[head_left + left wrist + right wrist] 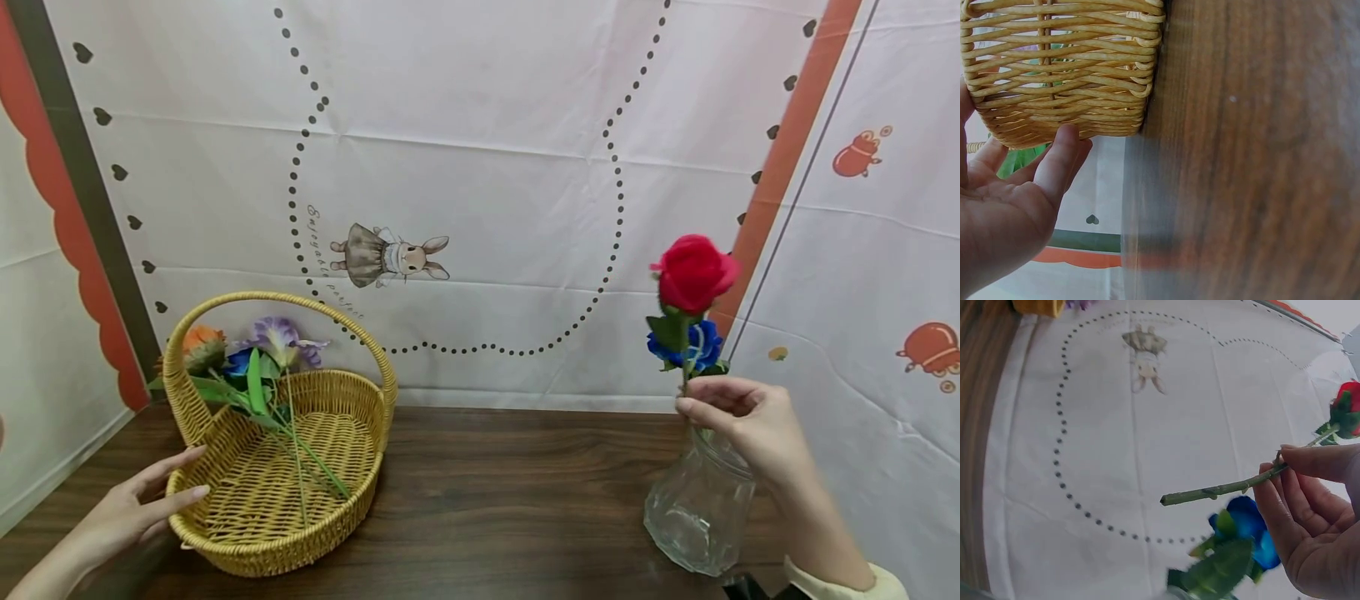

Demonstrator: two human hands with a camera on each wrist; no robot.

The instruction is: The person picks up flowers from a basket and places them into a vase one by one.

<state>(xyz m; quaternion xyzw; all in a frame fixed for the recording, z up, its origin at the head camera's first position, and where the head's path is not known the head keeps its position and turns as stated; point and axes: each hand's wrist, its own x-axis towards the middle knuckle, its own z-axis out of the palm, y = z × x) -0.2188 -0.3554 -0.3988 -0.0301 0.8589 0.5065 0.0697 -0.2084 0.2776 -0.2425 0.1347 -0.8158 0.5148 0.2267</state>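
My right hand (757,425) pinches the stem of a red artificial rose (693,273) between thumb and fingertips. The rose is upright above a clear glass vase (693,508). In the right wrist view, the bare lower end of the green stem (1216,489) sticks out past the fingers. A blue flower (705,346) stands at the vase's mouth, behind the red rose. On the left, my left hand (120,521) rests against the near left side of a yellow wicker basket (281,554), its fingers fairly straight. The left wrist view has fingertips against the woven wall (1060,94).
Inside the basket, stems slant against the back left, bearing an orange flower (204,346), a purple flower (277,337) and a blue bloom (238,362). The basket's tall handle (277,296) arches over them. A dark wooden table (510,492) meets a printed white cloth (480,208) behind.
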